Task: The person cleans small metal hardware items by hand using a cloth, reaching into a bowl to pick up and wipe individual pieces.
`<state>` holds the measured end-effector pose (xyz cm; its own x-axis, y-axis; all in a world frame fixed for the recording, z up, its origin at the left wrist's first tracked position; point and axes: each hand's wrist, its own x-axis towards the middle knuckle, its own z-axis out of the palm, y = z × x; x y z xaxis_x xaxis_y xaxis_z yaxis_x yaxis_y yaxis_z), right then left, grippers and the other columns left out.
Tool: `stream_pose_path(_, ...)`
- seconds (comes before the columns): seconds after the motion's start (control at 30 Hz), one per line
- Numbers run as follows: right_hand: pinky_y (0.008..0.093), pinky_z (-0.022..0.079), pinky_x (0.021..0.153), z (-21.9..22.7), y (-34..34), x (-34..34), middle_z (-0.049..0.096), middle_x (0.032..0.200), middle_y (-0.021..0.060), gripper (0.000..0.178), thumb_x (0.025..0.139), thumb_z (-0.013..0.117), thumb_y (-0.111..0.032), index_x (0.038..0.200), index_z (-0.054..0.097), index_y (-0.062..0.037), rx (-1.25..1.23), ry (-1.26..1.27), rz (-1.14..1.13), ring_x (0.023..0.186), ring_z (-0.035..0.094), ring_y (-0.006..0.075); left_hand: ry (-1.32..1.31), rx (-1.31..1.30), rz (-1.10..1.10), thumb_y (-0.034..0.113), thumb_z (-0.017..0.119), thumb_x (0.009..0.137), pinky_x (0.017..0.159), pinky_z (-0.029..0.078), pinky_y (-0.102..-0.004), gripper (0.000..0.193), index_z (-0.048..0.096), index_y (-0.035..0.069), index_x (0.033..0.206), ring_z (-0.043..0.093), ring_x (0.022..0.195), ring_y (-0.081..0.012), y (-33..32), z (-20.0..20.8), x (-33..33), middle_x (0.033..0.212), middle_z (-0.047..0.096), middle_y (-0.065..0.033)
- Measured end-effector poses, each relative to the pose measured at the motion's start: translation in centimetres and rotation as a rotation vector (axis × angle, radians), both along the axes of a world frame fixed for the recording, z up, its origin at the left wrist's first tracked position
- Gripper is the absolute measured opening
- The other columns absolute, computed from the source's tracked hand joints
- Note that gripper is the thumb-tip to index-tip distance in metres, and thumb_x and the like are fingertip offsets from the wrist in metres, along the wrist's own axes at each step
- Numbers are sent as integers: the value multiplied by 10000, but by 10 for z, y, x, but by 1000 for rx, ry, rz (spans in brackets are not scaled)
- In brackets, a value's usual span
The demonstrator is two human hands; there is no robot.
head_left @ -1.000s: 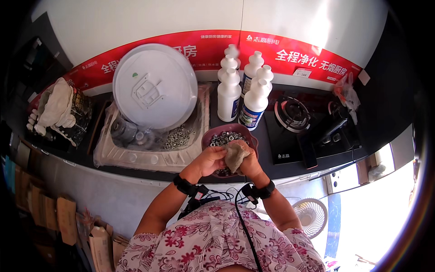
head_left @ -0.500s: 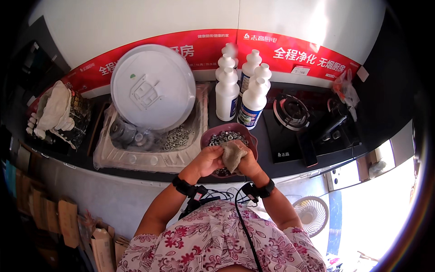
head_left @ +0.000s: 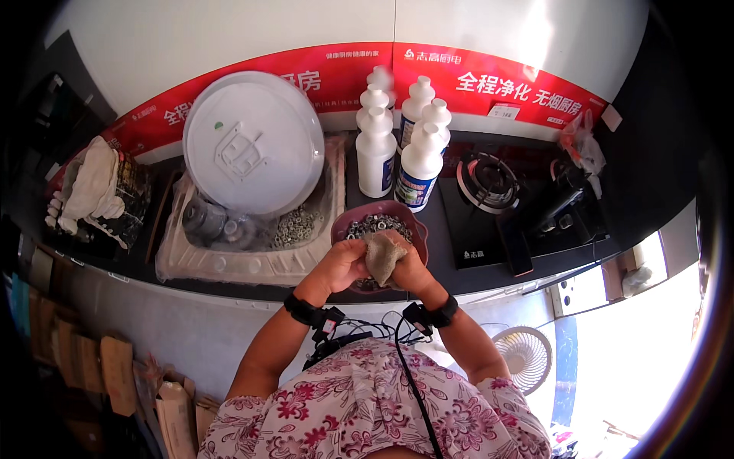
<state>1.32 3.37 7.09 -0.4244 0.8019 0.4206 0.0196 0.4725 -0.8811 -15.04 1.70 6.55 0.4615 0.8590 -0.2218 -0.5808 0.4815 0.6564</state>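
Observation:
A greyish-brown cloth [head_left: 384,258] is bunched up between my two hands above a maroon plastic bowl [head_left: 423,241]. My left hand [head_left: 342,265] is closed, its fingers pinching the cloth's left side. On the other side my right hand [head_left: 411,269] grips the cloth, fingers wrapped round it. Whether a small piece sits inside the folds is hidden. Many small metal nuts [head_left: 373,224] fill the bowl, which stands at the counter's front edge; my hands and the cloth cover its near part.
Behind the bowl stand several white bottles [head_left: 376,157]. To the left, a plastic-wrapped sink tray [head_left: 294,260] holds a large round white lid [head_left: 256,145] and more nuts [head_left: 297,228]. A black gas stove [head_left: 478,229] is at right; a white fan [head_left: 524,359] stands below.
The whole view has shifted slightly. Both hands keep hold of the cloth above the bowl, and its folds have changed shape a little.

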Motion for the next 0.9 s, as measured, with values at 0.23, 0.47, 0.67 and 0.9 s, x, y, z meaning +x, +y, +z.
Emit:
stream_pose_path(0.23, 241, 447, 644, -6, -2, 2, 556, 836, 37, 243, 728, 591, -35, 955, 505, -39, -361, 200, 11, 743, 532, 114, 194, -67, 177, 233, 524, 829, 544, 416, -232, 177, 557, 61, 805, 455, 539, -75, -6, 21, 19, 665, 526, 14)
stream_pose_path(0.47, 239, 450, 646, -4, -3, 2, 554, 857, 40, 206, 763, 537, -17, 966, 504, -33, -300, 190, 26, 759, 527, 98, 200, 0, 176, 198, 534, 822, 536, 429, -232, 154, 558, 47, 800, 447, 515, -82, -4, 4, 10, 656, 524, 1)
stream_pose_path(0.67, 241, 437, 702, -9, 1, 1, 552, 883, 38, 243, 770, 511, -1, 1010, 498, -36, -339, 186, 75, 794, 520, 103, 123, 61, 108, 166, 516, 825, 611, 506, -300, 122, 565, 60, 862, 593, 698, -159, -2, -4, 0, 801, 594, -47)
stream_pose_path(0.9, 244, 441, 704, -3, 0, 3, 552, 901, 41, 251, 786, 465, 23, 1026, 492, -42, -338, 214, 105, 814, 525, 111, 211, -7, 182, 168, 498, 840, 562, 444, -225, 150, 550, 28, 841, 514, 599, -98, -7, 13, 15, 741, 562, -34)
